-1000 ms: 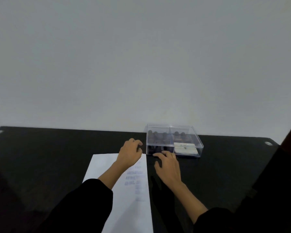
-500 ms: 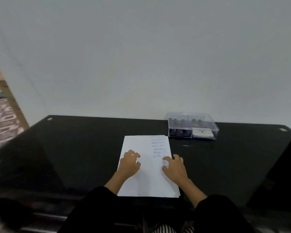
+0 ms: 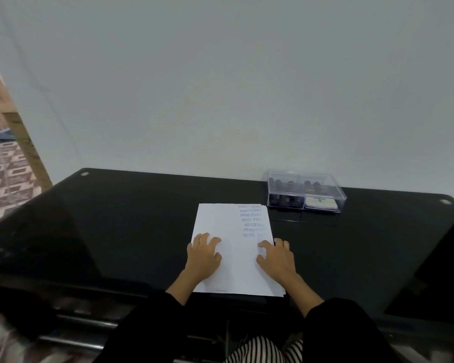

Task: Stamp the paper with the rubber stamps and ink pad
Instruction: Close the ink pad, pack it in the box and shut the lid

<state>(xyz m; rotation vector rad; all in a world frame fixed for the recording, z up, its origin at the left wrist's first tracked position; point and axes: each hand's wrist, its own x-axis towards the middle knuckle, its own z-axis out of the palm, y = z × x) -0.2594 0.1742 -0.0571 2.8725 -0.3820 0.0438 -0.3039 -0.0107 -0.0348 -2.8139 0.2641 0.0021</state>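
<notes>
Paper (image 3: 236, 260): thin white stack, flat on the tabletop (image 3: 116, 218) at its near edge. Left hand (image 3: 203, 258) rests on the left margin, right hand (image 3: 277, 260) on the right edge. Neither grip is closed; fingers relaxed, pressing only.

Judgement: light, limp, apt to slide on the glossy black surface. Pin by the margins, lift by a corner.

Blue imprints upper right, upside down; "AIR MAIL" seems legible, the rest blurred.

Beyond the far right corner: clear box (image 3: 306, 191) with stamps (image 3: 286, 184) and ink pad (image 3: 321, 203); pad label unreadable.
</notes>
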